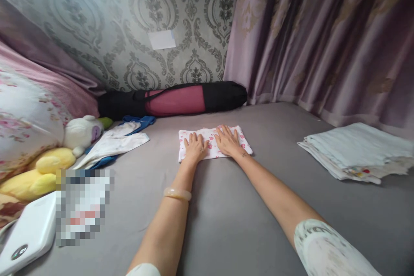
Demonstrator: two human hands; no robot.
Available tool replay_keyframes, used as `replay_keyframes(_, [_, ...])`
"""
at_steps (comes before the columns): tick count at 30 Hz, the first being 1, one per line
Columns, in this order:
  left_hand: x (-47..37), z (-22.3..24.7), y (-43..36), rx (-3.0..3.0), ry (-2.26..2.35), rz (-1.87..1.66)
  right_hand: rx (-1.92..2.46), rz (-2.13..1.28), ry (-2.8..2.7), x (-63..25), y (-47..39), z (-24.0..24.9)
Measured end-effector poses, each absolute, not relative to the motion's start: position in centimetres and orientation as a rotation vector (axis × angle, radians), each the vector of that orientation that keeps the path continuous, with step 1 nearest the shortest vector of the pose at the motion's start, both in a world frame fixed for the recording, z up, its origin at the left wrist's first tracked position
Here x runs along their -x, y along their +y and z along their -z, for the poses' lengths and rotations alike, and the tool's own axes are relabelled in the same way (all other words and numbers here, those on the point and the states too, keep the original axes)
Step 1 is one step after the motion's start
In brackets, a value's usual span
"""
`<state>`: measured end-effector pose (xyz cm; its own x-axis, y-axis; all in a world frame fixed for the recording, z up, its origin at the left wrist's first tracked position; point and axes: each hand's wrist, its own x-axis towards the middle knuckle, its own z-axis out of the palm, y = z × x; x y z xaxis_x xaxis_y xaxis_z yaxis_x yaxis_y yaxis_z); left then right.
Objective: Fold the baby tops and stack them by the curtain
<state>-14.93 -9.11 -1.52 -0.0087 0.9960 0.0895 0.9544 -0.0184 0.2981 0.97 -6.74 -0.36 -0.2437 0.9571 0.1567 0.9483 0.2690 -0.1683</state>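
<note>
A folded white cloth with pink and red heart prints (212, 152) lies flat on the grey bed sheet (233, 220), straight ahead of me. My left hand (196, 147) rests on its left half with the fingers spread. On its right half lies my right hand (227, 140), palm down, fingers extended and slightly apart. Both hands press on top of the cloth and neither grips it. A pale bangle (177, 194) circles my left wrist area.
To the right sits a stack of folded pale cloths (352, 146). Small clothes (119, 140), a white plush toy (82, 133), a yellow plush toy (39, 177) and a white device (30, 228) lie along the left. A long black-and-red bag (176, 100) lies against the wall.
</note>
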Motion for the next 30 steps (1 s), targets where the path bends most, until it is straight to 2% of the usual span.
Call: replay_keyframes(30, [16.1,1.7,-8.9,-2.192,2.237,-0.31,1.977,-0.107,-2.147,-5.7,-5.4,1.1])
